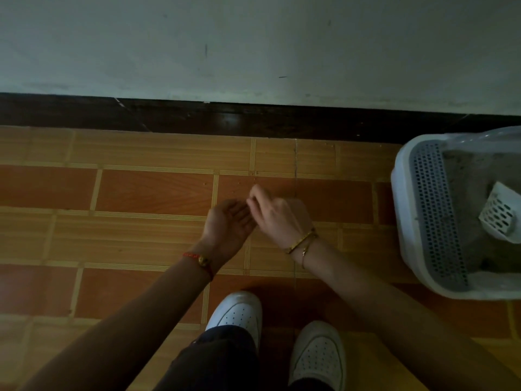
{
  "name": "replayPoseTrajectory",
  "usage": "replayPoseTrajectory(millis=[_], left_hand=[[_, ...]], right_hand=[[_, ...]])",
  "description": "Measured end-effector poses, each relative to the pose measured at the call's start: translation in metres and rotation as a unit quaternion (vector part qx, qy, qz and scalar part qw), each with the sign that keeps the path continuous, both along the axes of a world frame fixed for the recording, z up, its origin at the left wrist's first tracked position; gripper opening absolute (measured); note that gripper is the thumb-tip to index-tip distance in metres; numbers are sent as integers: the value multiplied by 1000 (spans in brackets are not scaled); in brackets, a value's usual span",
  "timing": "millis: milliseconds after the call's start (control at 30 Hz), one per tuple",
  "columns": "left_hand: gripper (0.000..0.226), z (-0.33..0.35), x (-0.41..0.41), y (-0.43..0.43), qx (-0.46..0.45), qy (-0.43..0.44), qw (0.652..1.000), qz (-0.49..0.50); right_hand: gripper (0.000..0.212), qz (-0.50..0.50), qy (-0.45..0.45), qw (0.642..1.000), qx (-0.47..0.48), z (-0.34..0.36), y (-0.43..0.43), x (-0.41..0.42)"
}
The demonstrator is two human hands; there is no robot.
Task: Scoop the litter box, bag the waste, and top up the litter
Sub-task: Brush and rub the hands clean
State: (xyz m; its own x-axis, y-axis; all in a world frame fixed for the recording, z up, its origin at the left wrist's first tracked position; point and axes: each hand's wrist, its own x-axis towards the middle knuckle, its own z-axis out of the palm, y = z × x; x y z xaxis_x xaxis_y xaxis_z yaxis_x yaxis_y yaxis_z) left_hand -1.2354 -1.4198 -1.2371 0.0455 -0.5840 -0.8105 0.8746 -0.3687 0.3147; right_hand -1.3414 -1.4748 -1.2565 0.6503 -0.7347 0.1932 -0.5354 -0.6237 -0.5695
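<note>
**As hands meet above the tiles, litter box sits off to the person's right**

While a person stands on an orange, wood-patterned tile floor, the white litter box rests at the right edge of the view. Its far end lies close to the dark skirting board beneath a pale wall. Inside the box, a grey perforated panel runs along the side facing the hands, and grey litter fills the rest. A white slotted scoop lies in that litter, just beside the panel, with neither hand touching it.

Well to the left of the box, both hands hover above the floor. The left hand is turned palm up, fingers relaxed and slightly cupped, with nothing visible in it. The right hand, the one nearer the box, is turned back up. Its fingers are curled and bunched against the left hand's fingertips, and whether they pinch anything is too blurred to tell.

A red cord bracelet with a gold bead circles the left wrist, and thin gold bracelets circle the right. Two white shoes point toward the skirting board, left of the box's near corner. Translucent plastic shows at the box's far rim.
</note>
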Motion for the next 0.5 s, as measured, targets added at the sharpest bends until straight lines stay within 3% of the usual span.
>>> replayPoseTrajectory(millis=[100,167,233,300,500], left_hand=[[39,-1,18,4,12,-1,998,67],[39,-2,32,8,19,-18,995,101],[39,-2,45,15,24,-27,991,125],[40,-2,54,21,26,-31,989,144],[40,1,63,35,32,-26,984,174]], right_hand=[[19,-47,23,997,56,2,-22,3],[28,-59,128,987,75,1,-39,7],[42,-58,257,964,-12,-8,-48,13],[51,-36,321,945,-60,-15,-51,23],[41,28,375,919,-119,-36,-54,43]])
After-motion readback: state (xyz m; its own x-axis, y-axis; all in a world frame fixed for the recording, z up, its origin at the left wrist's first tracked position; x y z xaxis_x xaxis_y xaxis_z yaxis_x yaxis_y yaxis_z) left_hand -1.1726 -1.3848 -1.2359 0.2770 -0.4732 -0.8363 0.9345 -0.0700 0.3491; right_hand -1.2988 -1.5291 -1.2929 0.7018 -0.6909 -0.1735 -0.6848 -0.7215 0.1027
